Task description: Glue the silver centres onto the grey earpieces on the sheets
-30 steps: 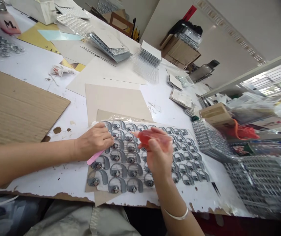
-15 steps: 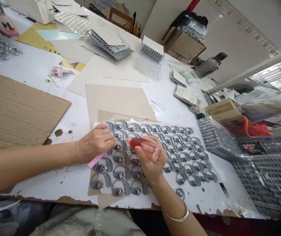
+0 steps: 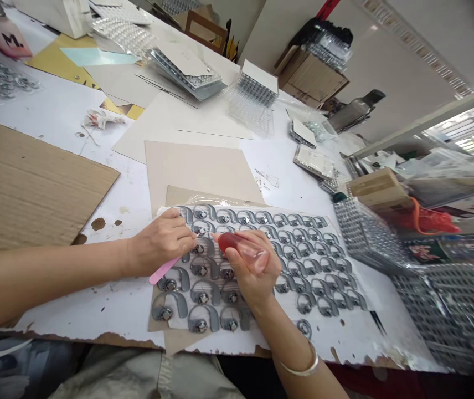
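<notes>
Nearest, a thin bangle (image 3: pixel 303 372) circles the right wrist. The left hand (image 3: pixel 160 242) has its fingers (image 3: pixel 183 233) clenched over a pink strip (image 3: pixel 163 270), whose far end is hidden beneath them. The right hand (image 3: pixel 253 275) grasps a red bottle (image 3: pixel 237 244) with its fingers wrapped around it, the tip pointing toward the left hand. Both hands sit just above rows of grey hook-shaped parts (image 3: pixel 201 297), laid on a sheet over tan card (image 3: pixel 204 172) on the counter (image 3: pixel 96 324). With the parts packed this tightly, a hard squeeze could drip onto neighbouring pieces if the bottle holds liquid, and a slip of the strip could scratch or nudge them. The part near the sheet's lower edge (image 3: pixel 304 328) looks easy to knock away. Beyond lie corrugated cardboard (image 3: pixel 33 185) and clear trays (image 3: pixel 365 238).
</notes>
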Demonstrator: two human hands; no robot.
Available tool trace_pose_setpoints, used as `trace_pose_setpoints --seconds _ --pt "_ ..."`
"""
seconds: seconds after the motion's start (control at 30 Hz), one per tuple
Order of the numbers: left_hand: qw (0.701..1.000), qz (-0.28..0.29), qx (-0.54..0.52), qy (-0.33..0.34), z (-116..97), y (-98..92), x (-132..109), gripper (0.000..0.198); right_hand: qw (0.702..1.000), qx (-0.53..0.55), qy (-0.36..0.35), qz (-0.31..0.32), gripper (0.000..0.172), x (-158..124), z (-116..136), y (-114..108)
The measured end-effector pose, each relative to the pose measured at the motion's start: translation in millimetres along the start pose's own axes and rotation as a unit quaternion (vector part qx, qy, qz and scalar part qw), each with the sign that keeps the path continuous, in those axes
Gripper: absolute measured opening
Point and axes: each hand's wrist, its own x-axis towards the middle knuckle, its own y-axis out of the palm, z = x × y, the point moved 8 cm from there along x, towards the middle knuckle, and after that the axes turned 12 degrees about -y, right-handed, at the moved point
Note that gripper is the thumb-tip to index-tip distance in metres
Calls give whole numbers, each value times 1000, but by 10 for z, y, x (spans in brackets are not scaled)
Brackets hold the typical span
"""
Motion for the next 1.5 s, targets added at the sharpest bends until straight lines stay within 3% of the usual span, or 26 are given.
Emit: trace_pose_setpoints --seconds 0.77,1.13,1.5 --pt "1000 5 14 -9 49 48 -16 11 991 -66 -91 77 31 31 273 76" --pt "995 3 -85 -53 155 -5 10 12 989 -65 -103 84 32 17 295 74" --pt "981 43 -154 -105 277 3 30 10 989 -60 -101 87 32 16 290 72"
